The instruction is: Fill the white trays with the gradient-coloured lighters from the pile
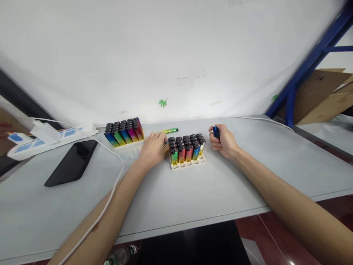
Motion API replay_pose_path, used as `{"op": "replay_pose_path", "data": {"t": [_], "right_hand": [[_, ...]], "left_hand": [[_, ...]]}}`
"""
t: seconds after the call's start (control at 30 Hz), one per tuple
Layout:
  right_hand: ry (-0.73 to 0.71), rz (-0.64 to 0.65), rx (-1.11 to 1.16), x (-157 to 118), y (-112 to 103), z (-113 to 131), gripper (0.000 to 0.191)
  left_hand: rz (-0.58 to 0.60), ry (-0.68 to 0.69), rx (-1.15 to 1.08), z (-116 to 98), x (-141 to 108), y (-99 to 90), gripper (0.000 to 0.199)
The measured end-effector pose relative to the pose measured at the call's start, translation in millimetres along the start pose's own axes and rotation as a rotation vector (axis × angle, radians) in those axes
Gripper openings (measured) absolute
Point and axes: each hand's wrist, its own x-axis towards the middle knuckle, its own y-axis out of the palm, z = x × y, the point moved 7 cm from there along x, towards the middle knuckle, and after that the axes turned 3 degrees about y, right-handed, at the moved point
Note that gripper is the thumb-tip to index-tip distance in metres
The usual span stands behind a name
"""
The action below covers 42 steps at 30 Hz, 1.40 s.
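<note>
A blue lighter (216,132) stands in the closed fingers of my right hand (224,141), just right of a white holder (189,164) with round slots. Rows of shiny coloured lighters (189,152) with black tops fill most of this holder, and its front row of slots is bare. My left hand (154,148) rests on the table against the holder's left side, its fingers curled. A small gold and dark piece shows at those fingertips, mostly hidden. Behind my left hand a green-yellow lighter (170,130) lies on its side.
A second holder packed with lighters (124,133) stands at the back left. Further left are a black phone (72,162) and a white power strip (68,136) with plugs. A white cable (113,189) crosses my left forearm. The wall (176,66) closes off the back.
</note>
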Motion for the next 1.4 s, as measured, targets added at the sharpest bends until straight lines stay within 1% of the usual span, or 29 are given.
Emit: {"op": "replay_pose_path", "data": {"t": [0.07, 0.13, 0.27, 0.37, 0.47, 0.53, 0.6, 0.7, 0.8, 0.87, 0.93, 1.03, 1.13, 1.2, 1.3, 1.4], "right_hand": [[0.005, -0.001, -0.004, 0, 0, -1, 0.029], [0.004, 0.012, -0.002, 0, 1, -2, 0.031], [-0.008, 0.047, -0.015, -2, 4, -2, 0.019], [-0.018, 0.037, -0.042, -3, 4, -2, 0.016], [-0.028, 0.023, -0.046, -4, 5, -1, 0.024], [-0.056, 0.032, -0.033, -6, 6, 3, 0.030], [-0.075, 0.053, -0.027, -7, 7, 7, 0.031], [-0.087, 0.097, -0.069, -10, 7, 13, 0.026], [-0.156, 0.127, -0.188, -12, 1, 21, 0.028], [-0.212, 0.127, -0.283, -12, -5, 27, 0.028], [-0.237, 0.128, -0.352, -12, -11, 31, 0.028], [-0.194, 0.183, -0.377, -12, -14, 32, 0.029], [-0.127, 0.289, -0.348, -17, -8, 29, 0.029], [-0.093, 0.335, -0.337, -21, -3, 27, 0.030], [-0.056, 0.358, -0.365, -23, 3, 22, 0.032], [-0.051, 0.384, -0.426, -25, 8, 18, 0.031]], "left_hand": [[-0.003, 0.003, 0.001, 0, 0, -0.1, 0.001], [-0.006, 0.009, 0.003, 0, 0, -0.2, 0.002], [-0.011, 0.021, 0.013, -1, 0, -0.5, 0.005], [-0.006, 0.028, 0.038, -1, 1, 0.1, 0.008], [0.006, 0.021, 0.047, 0, 1, 1.0, 0.010], [0.004, 0.007, 0.024, 0, 0, 0.5, 0.006], [0.000, -0.001, -0.007, 0, -1, -0.6, 0.003], [-0.002, -0.004, -0.028, -1, -1, -1.8, 0.017], [-0.012, -0.029, 0.005, 1, -2, -3.1, 0.028], [-0.017, -0.022, 0.024, 1, -2, -3.2, 0.032], [-0.018, 0.011, 0.023, 0, -2, -2.5, 0.033], [-0.021, 0.044, 0.019, -1, -2, -1.3, 0.036], [-0.015, 0.044, 0.021, 0, -2, -0.5, 0.038], [-0.012, 0.039, 0.016, -1, -2, -0.7, 0.037], [-0.003, 0.024, 0.000, -1, -2, -0.9, 0.036], [0.008, 0.022, -0.006, -1, -2, -0.4, 0.035]]}}
